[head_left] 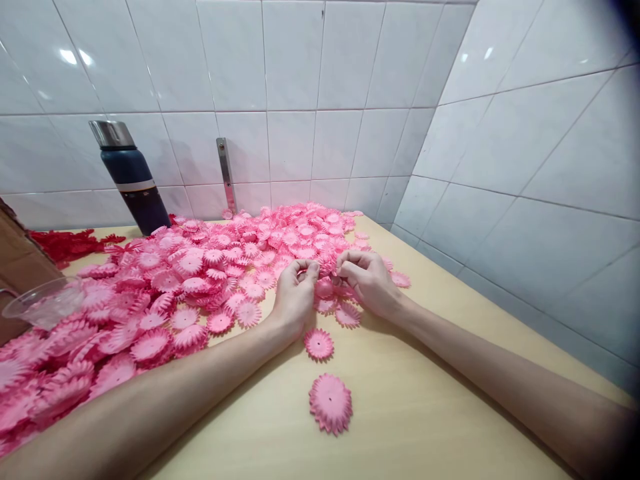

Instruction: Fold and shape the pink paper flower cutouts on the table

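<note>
A large heap of pink flower-shaped discs (200, 273) covers the left and far part of the pale wooden table (430, 373). My left hand (295, 293) and my right hand (367, 277) meet at the heap's near edge, fingers pinched together on a small pink flower piece (326, 267) held between them. A single pink disc (319, 344) lies just below my left wrist. Nearer to me rests a small stack of pink discs (331, 403).
A dark blue flask (133, 180) with a metal cap stands at the back left by the tiled wall. Red flower pieces (65, 243) lie left of it. A clear plastic container (43, 301) and a brown box (20, 260) sit at the left edge.
</note>
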`<state>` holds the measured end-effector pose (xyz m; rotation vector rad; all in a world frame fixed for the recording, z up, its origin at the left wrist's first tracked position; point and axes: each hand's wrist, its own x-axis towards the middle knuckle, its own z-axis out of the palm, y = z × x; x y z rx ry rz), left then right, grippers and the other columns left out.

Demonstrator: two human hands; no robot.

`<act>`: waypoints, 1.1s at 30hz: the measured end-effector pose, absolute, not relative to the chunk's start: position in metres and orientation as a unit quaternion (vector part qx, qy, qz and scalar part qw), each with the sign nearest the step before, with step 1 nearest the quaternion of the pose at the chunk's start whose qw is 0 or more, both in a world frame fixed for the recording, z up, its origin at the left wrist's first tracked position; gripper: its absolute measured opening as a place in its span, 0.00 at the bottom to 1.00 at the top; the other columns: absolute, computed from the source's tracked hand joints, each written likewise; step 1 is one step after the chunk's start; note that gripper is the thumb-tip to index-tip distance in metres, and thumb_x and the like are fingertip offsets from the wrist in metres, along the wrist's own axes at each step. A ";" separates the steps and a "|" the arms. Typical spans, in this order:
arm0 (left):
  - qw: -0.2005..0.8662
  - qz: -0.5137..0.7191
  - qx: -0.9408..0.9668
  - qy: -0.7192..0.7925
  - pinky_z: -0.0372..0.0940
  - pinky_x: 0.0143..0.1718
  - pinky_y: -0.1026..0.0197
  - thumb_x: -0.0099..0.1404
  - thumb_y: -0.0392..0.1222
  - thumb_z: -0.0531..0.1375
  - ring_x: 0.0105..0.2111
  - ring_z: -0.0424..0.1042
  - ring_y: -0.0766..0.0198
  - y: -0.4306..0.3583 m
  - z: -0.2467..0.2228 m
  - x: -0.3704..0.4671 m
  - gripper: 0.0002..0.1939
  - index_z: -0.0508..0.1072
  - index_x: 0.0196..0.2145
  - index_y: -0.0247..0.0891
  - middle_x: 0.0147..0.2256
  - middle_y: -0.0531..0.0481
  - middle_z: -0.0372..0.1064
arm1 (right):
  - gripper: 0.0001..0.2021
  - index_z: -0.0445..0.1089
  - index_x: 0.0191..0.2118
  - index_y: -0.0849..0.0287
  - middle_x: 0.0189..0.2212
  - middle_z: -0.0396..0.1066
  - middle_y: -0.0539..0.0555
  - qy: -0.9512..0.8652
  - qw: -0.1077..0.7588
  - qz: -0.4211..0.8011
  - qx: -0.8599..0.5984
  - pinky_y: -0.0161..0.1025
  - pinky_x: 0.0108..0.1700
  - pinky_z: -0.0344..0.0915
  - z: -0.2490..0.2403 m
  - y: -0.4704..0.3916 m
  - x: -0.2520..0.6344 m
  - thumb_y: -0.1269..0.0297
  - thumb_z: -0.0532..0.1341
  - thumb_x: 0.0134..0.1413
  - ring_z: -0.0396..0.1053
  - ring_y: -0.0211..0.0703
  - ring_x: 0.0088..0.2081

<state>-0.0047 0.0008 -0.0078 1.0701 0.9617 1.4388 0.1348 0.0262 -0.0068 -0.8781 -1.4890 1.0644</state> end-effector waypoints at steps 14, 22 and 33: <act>0.444 0.604 0.525 0.402 0.65 0.39 0.62 0.58 0.42 0.62 0.36 0.71 0.63 -0.002 -0.005 -0.005 0.07 0.73 0.33 0.35 0.35 0.46 0.72 | 0.03 0.70 0.26 0.60 0.23 0.71 0.51 -0.683 0.522 0.341 -0.380 0.34 0.26 0.66 -0.011 0.022 0.142 0.67 0.64 0.44 0.68 0.38 0.24; 0.455 0.614 0.508 0.397 0.65 0.37 0.62 0.56 0.39 0.64 0.32 0.70 0.65 0.000 -0.007 -0.007 0.06 0.74 0.27 0.34 0.30 0.48 0.71 | 0.02 0.70 0.28 0.60 0.25 0.72 0.52 -0.715 0.502 0.312 -0.373 0.36 0.29 0.68 -0.012 0.019 0.138 0.68 0.62 0.47 0.70 0.39 0.27; 0.505 0.620 0.441 0.408 0.60 0.30 0.66 0.61 0.44 0.61 0.25 0.63 0.70 0.005 -0.013 -0.005 0.10 0.69 0.30 0.34 0.25 0.53 0.66 | 0.03 0.67 0.24 0.60 0.19 0.66 0.48 -0.649 0.523 0.378 -0.403 0.32 0.22 0.60 -0.007 0.022 0.134 0.67 0.61 0.41 0.63 0.35 0.22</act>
